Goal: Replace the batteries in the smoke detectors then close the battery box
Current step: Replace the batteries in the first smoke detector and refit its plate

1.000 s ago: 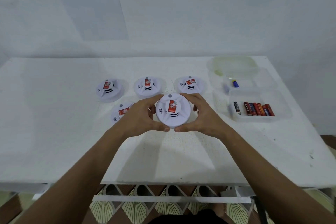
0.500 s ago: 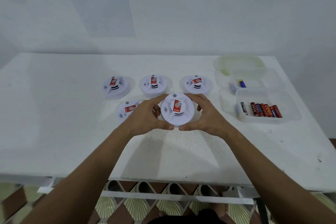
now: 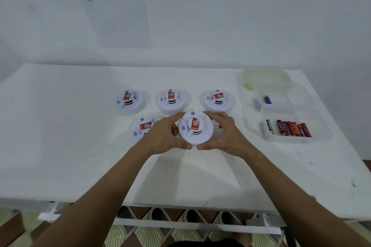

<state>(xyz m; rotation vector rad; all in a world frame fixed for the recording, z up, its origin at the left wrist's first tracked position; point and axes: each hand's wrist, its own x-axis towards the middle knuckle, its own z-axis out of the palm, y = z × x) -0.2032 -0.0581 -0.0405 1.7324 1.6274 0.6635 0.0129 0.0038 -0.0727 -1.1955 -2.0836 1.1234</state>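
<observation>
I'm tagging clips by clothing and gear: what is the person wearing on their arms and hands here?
Nothing shows on them. The left hand and right hand are bare, with no gloves, rings, watch or bands in view. Both forearms are uncovered down to the bottom edge of the picture, so no sleeve appears. No markings can be made out.

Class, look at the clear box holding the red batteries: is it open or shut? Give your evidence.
Open. The battery box has no lid on it; the batteries lie uncovered inside, and a lid lies apart at the table's far edge.
</observation>
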